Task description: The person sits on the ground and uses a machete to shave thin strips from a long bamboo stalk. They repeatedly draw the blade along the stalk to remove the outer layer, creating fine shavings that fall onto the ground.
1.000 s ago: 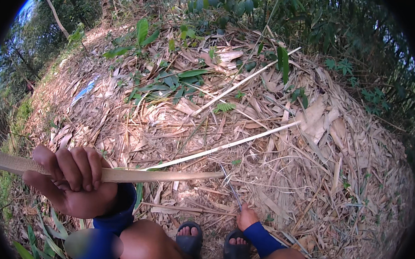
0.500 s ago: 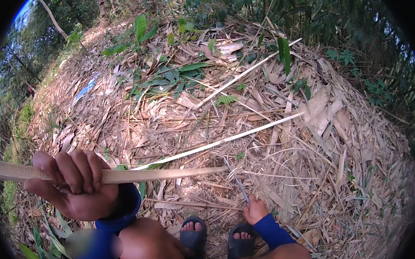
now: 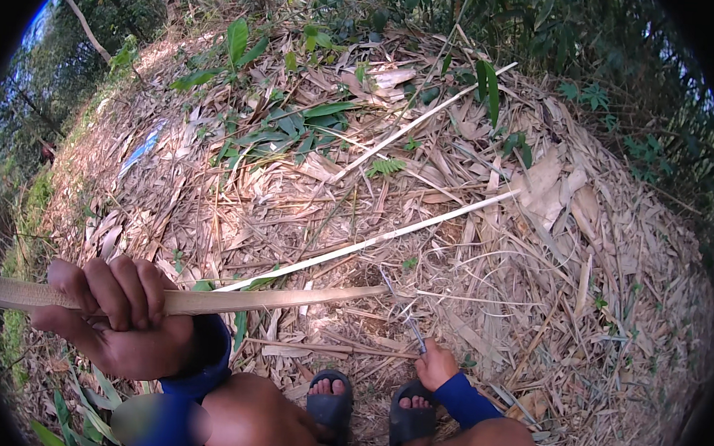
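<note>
1. In the head view, the left hand (image 3: 133,338) is at the near left, raised above the knee (image 3: 251,417). Its fingers are curled over the strip (image 3: 275,297), and the thumb lies below it, so the grip is closed around the strip.

2. The strip is the thing in hand. It goes from the left edge of the view, through the left hand, to a free end near the middle of the scene, in front of the feet.

3. The right hand (image 3: 436,365) is near the right foot and lower than the left hand. It is closed on the knife (image 3: 414,331); the handle is mostly hidden in the fist. The blade slants to the far left and crosses at the free end of the strip. Whether it really touches, one cannot tell.

4. Thin curls (image 3: 483,299) lie to the right of the blade. Beyond the strip, a pale slat (image 3: 372,242) lies on dry leaves (image 3: 616,263), and a second slat (image 3: 424,122) is farther.

5. To do this well, the person should probably keep the left grip firm and the strip steady, because its end seems to have no support. The blade is best held at one flat angle, with light, even pressure, and its edge turned away from feet and knees.
</note>
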`<state>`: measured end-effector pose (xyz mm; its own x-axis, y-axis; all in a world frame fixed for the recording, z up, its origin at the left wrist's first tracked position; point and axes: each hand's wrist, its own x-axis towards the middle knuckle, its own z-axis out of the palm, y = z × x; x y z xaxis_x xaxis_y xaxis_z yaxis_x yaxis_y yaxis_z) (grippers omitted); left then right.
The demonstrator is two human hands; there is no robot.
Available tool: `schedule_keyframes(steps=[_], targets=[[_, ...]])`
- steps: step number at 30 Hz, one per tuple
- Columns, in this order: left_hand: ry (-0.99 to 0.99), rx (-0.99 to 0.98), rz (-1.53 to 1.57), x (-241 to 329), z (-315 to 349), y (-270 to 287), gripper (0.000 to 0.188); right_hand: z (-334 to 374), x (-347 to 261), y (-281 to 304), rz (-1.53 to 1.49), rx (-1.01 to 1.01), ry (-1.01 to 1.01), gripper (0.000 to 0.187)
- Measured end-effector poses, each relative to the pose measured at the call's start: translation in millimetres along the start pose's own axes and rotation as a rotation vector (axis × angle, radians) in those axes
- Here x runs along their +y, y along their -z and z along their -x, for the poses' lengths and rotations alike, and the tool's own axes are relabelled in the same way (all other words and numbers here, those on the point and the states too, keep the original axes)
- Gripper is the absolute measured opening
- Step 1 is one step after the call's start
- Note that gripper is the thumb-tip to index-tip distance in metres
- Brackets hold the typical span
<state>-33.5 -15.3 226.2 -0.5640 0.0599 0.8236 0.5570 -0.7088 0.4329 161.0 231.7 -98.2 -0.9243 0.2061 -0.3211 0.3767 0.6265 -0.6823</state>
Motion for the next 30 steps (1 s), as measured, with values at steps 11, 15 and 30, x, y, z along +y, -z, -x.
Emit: schedule_keyframes(steps=[11, 15, 30], targets=[[-0.024, 0.050, -0.051, 7, -1, 0, 0.038, -3, 0, -17, 0.020, 0.020, 0.005, 0.029], [-0.024, 0.009, 0.022, 19, -5, 8, 0.037, -6, 15, -15, 0.082, 0.053, -0.071, 0.030], [-0.062, 0.674, -0.148, -81, 10, 75, 0.054, 12, 1, 33, -0.710, 0.418, -0.068, 0.017]])
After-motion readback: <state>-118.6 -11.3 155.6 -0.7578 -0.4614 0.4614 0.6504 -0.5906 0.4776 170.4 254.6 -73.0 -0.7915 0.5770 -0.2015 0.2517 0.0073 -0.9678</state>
